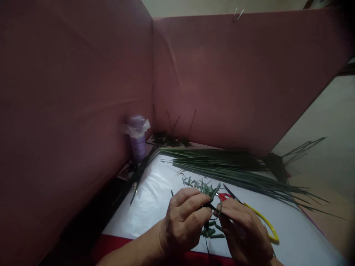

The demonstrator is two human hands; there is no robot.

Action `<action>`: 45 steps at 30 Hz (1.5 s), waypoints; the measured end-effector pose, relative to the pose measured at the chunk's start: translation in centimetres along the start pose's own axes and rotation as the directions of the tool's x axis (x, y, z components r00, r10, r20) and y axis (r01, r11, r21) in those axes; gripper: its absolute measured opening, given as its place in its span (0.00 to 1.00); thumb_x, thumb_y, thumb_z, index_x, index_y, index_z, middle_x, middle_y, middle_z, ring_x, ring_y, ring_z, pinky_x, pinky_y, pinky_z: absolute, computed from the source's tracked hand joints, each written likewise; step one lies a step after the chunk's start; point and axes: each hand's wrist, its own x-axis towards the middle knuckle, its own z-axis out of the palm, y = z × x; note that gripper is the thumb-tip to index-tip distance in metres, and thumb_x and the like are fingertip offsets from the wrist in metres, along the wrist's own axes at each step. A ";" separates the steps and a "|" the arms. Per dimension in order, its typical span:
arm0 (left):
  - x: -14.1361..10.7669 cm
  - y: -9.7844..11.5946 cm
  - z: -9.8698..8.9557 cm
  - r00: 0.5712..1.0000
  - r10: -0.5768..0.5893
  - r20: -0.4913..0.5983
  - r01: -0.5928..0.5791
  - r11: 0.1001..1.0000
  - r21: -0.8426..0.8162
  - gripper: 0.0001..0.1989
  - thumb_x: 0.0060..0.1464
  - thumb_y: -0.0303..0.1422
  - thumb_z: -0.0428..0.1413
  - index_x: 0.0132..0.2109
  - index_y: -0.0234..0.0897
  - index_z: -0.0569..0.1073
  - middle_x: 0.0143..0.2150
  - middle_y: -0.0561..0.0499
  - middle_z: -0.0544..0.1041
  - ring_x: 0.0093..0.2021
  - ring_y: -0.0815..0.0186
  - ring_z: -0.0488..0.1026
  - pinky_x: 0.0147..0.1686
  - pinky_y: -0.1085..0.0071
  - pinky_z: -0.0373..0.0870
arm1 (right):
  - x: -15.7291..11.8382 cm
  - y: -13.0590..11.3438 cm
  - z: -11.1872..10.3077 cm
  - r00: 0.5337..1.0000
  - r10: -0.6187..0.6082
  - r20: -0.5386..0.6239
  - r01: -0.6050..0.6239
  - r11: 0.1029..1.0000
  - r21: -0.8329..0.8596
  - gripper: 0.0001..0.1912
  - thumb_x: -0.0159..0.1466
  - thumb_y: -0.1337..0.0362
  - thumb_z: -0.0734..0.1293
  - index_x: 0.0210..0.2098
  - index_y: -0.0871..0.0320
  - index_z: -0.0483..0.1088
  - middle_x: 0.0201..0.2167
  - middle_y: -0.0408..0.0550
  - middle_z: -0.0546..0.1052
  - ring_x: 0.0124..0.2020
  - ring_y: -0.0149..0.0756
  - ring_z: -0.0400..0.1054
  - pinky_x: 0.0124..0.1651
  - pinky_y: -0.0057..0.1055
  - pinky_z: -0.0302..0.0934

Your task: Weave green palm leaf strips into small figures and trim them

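Observation:
My left hand [188, 218] pinches a folded green leaf strip [215, 192] between its thumb and fingers above the table. Close beside it, my right hand [244, 229] is closed with its fingertips on a thin, curled end of the strip. A dark, narrow part lies between the two hands; its exact shape is hard to make out. Short cut leaf pieces [212, 233] lie below and behind the hands. Scissors with a yellow handle [273, 236] are partly hidden by my right hand, and a red handle [224, 196] shows just behind the fingers.
Long narrow green leaves [216, 162] lie in bundles across the back of the white-covered table [149, 199]. A purple cup [138, 147] with clear plastic around its top stands at the back left. Pinkish panels [222, 74] wall off the left and back.

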 end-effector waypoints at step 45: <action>-0.2 -1.2 0.4 0.740 -0.673 0.010 0.637 0.696 -0.332 0.05 0.51 0.25 0.53 0.37 0.35 0.71 0.34 0.48 0.72 0.36 0.66 0.69 0.37 0.69 0.67 | -4.4 8.4 -8.3 0.434 0.803 0.408 -0.804 0.550 -0.228 0.21 0.53 0.70 0.63 0.46 0.61 0.62 0.25 0.45 0.74 0.23 0.34 0.69 0.24 0.27 0.62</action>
